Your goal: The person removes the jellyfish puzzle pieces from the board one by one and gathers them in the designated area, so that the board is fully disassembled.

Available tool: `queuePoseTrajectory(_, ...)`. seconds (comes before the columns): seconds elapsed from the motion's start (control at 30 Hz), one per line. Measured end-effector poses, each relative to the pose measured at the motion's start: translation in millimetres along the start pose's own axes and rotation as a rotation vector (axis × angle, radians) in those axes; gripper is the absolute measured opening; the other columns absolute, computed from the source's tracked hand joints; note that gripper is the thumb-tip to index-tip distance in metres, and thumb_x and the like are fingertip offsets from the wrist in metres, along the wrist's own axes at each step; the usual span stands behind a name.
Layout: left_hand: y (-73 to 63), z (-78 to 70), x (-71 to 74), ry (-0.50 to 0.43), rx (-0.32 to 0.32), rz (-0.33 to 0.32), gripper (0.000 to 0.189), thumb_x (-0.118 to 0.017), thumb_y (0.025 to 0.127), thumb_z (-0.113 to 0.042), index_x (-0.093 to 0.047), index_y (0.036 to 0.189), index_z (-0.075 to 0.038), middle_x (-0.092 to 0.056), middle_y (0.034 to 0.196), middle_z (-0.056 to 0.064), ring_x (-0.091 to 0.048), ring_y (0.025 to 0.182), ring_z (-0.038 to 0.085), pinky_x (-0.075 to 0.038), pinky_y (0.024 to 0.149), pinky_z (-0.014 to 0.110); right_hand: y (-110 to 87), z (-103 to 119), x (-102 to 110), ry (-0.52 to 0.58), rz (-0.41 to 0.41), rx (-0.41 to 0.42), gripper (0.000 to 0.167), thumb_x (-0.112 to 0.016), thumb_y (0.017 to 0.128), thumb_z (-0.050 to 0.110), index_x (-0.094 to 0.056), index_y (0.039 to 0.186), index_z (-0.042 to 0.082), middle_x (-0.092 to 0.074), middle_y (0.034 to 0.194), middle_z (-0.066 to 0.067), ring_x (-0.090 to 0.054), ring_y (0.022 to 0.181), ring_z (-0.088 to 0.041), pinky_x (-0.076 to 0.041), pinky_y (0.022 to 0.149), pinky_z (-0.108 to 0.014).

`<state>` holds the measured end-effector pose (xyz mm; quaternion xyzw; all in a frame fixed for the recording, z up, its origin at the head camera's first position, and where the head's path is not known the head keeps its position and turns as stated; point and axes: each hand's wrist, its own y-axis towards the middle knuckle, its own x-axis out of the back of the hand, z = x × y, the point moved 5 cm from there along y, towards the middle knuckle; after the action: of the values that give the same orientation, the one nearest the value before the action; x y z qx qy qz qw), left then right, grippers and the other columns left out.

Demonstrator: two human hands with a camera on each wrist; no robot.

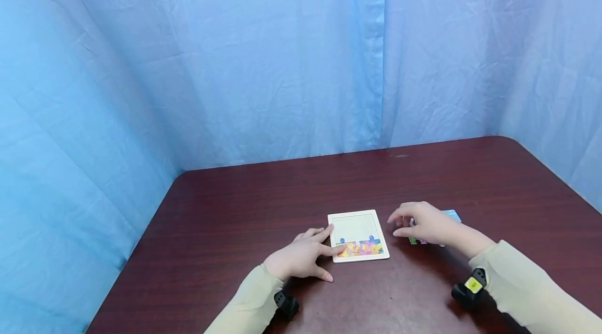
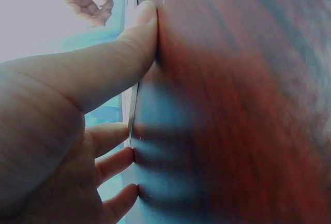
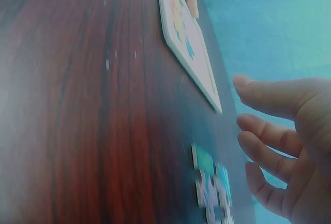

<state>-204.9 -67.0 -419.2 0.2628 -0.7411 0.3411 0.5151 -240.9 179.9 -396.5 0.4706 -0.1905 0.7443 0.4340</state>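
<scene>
A white-bordered jigsaw tray (image 1: pixel 356 223) lies on the table, with colourful pieces (image 1: pixel 371 246) along its near edge and a pale bare base above them. My left hand (image 1: pixel 303 256) has its fingers spread at the tray's left side. One finger reaches over the lower left piece, and the thumb rests on the table. To the right of the tray hovers my right hand (image 1: pixel 425 223), fingers loosely bent and nothing between them in the right wrist view. Loose jigsaw pieces (image 3: pixel 208 188) lie below it on the table, partly hidden by that hand in the head view.
The dark reddish wooden table (image 1: pixel 244 203) has rounded far corners. Blue curtains (image 1: pixel 263 62) hang behind it and along both sides. Each wrist wears a small black camera, the right one (image 1: pixel 470 288) with a yellow label.
</scene>
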Motion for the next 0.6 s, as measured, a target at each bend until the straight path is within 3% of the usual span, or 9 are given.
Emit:
queuePoseTrajectory(0.3, 0.0, 0.4, -1.4, -0.010, 0.007, 0.014, 0.066, -0.073, 0.079, -0.042, -0.045, 0.138, -0.040, -0.018, 0.158, 0.003, -0.025, 0.142, 0.024, -0.026, 0.111, 0.044, 10.7, 19, -18, -0.084, -0.026, 0.032, 0.031, -0.080, 0.074, 0.026, -0.072, 0.102, 0.016, -0.062, 0.097, 0.005, -0.054, 0.092, -0.017, -0.049, 0.079, -0.038)
queuePoseTrajectory(0.6, 0.0, 0.9, -0.7, 0.004, 0.012, 0.012, 0.065, -0.072, 0.079, -0.044, -0.045, 0.138, -0.041, -0.018, 0.158, 0.002, -0.026, 0.142, 0.024, -0.027, 0.111, 0.044, 17.2, 31, -29, -0.124, -0.051, 0.066, 0.034, -0.085, 0.067, 0.028, -0.072, 0.096, 0.015, -0.060, 0.096, 0.002, -0.051, 0.094, -0.022, -0.047, 0.079, -0.041)
